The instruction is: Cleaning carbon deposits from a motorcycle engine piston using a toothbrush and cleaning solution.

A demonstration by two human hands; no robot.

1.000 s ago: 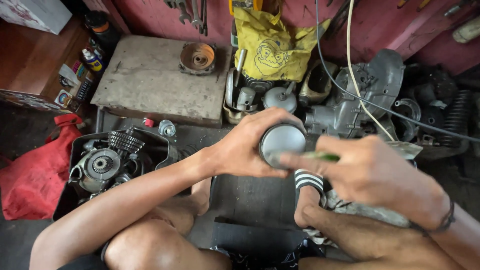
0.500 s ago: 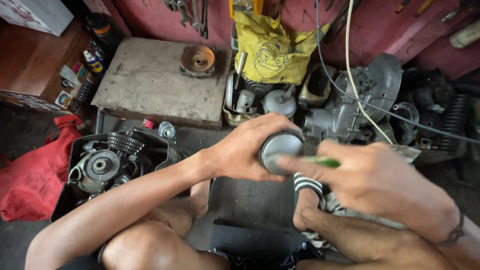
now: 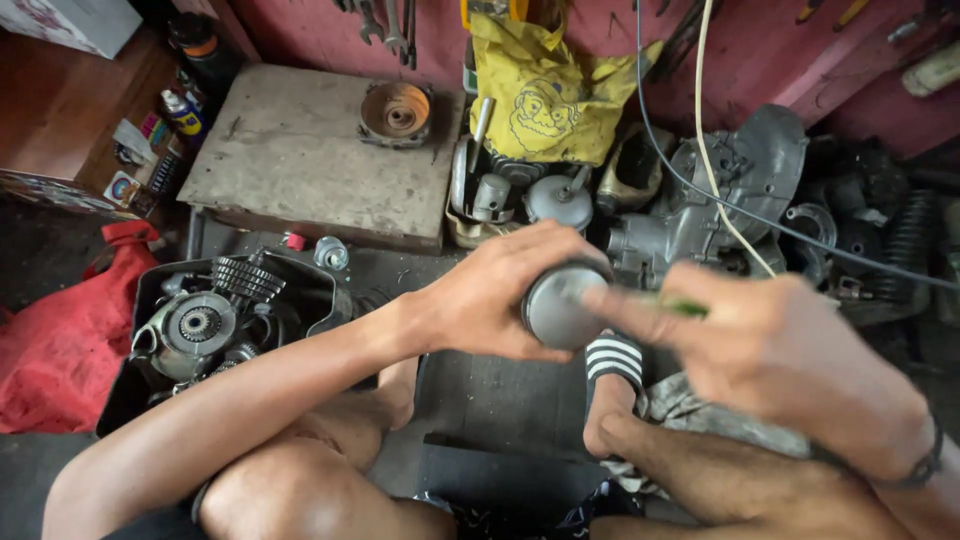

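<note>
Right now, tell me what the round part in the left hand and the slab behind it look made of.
Round part: seemingly metal; dull grey, smooth matte face, held in the left hand. Slab: probably wood or board; flat, grimy grey-brown, scuffed, chipped edges.

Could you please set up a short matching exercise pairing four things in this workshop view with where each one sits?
Things:
1. yellow bag
2. red cloth
3. grey cylinder
4. rusty round part

Places:
A. on the grey slab
B. in the left hand
C. on the floor at far left
D. against the red wall at top centre

Pairs: 1-D, 2-C, 3-B, 4-A. The right hand meets the cylinder's face, holding a thin green tool.
</note>
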